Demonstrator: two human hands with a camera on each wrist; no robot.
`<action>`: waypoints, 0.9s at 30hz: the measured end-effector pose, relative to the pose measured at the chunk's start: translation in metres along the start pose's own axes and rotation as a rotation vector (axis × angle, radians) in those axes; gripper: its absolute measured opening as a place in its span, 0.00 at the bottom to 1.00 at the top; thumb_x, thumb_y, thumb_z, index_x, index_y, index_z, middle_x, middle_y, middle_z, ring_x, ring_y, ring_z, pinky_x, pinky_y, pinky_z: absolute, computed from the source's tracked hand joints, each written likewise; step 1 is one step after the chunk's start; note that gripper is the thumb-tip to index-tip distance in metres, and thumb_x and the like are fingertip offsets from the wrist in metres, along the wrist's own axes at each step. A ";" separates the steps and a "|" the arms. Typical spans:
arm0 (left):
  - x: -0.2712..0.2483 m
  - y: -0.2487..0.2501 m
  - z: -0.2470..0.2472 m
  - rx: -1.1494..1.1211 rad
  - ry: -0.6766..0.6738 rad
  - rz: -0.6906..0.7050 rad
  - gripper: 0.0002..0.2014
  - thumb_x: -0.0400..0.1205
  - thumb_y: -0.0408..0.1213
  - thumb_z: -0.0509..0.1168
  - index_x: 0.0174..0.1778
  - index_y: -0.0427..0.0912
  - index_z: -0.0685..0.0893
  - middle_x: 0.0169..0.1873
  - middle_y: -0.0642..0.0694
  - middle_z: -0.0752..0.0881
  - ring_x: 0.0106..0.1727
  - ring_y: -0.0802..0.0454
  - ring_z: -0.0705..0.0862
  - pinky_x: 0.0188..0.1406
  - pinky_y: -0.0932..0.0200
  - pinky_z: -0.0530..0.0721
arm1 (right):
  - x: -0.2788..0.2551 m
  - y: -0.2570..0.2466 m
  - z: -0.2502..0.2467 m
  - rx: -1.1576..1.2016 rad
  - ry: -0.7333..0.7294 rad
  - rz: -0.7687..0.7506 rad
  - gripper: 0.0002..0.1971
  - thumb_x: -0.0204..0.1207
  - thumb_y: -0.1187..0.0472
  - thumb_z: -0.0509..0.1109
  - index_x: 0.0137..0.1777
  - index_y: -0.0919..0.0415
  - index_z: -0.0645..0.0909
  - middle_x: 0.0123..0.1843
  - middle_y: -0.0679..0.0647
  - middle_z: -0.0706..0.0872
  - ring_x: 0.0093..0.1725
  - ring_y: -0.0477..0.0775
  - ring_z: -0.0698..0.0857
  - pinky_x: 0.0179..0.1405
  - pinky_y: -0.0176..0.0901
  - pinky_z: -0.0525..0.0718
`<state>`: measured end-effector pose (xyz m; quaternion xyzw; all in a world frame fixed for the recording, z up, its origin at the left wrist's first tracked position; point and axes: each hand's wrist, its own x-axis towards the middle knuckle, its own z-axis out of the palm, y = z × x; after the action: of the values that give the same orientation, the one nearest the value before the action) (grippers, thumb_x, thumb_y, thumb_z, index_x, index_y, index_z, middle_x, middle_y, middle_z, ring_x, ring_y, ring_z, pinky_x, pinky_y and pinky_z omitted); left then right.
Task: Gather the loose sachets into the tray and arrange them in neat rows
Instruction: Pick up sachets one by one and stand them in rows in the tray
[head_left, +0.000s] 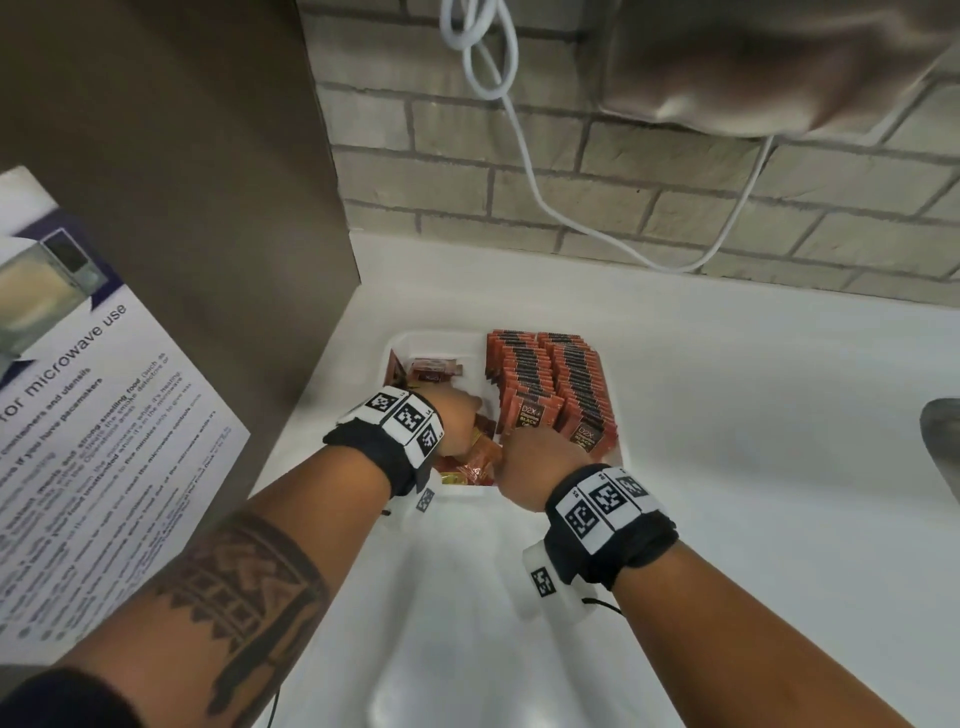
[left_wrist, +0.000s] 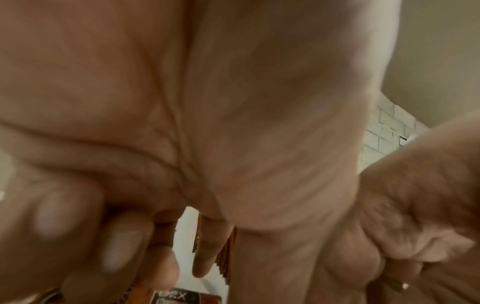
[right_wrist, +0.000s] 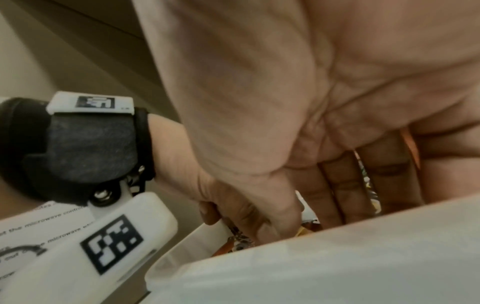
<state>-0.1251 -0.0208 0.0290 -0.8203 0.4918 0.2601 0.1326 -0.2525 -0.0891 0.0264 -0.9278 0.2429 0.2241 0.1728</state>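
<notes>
A white tray (head_left: 467, 500) sits on the white counter. Two neat rows of red-brown sachets (head_left: 550, 384) fill its right half. Loose orange and red sachets (head_left: 475, 462) lie jumbled in its left half. My left hand (head_left: 460, 415) reaches into the loose pile. In the left wrist view its fingers (left_wrist: 119, 246) are curled, with a printed sachet (left_wrist: 187, 297) right under them. My right hand (head_left: 540, 457) is at the near end of the rows. Its straight fingers (right_wrist: 345, 185) point down among the sachets behind the tray rim (right_wrist: 337, 257).
A brown cabinet panel (head_left: 182, 182) with a microwave-use notice (head_left: 104, 415) stands close on the left. A white cable (head_left: 519, 156) hangs down the brick wall behind. A grey object (head_left: 943, 441) shows at the right edge. Another white moulded tray (head_left: 457, 597) lies nearer to me.
</notes>
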 end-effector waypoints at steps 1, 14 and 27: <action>0.001 0.002 0.000 0.012 -0.005 -0.007 0.28 0.84 0.42 0.66 0.81 0.43 0.71 0.68 0.40 0.83 0.61 0.42 0.84 0.49 0.56 0.81 | -0.002 -0.001 -0.001 -0.001 -0.009 0.008 0.13 0.84 0.60 0.59 0.56 0.64 0.83 0.53 0.58 0.87 0.49 0.57 0.84 0.45 0.46 0.81; 0.006 0.016 -0.008 0.078 -0.035 -0.027 0.21 0.83 0.38 0.71 0.72 0.38 0.79 0.62 0.40 0.87 0.58 0.42 0.87 0.50 0.55 0.82 | 0.000 0.003 0.003 -0.104 -0.080 -0.089 0.15 0.84 0.65 0.56 0.58 0.67 0.85 0.55 0.61 0.88 0.45 0.58 0.80 0.45 0.44 0.76; 0.010 0.003 -0.016 0.063 -0.150 -0.072 0.28 0.75 0.40 0.81 0.70 0.39 0.83 0.63 0.42 0.86 0.62 0.43 0.86 0.63 0.51 0.86 | 0.002 0.019 0.001 0.114 -0.008 -0.019 0.18 0.86 0.54 0.60 0.65 0.61 0.86 0.62 0.56 0.88 0.60 0.58 0.85 0.64 0.52 0.84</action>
<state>-0.1195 -0.0375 0.0365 -0.8111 0.4586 0.3001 0.2042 -0.2615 -0.1053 0.0209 -0.9179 0.2457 0.2120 0.2286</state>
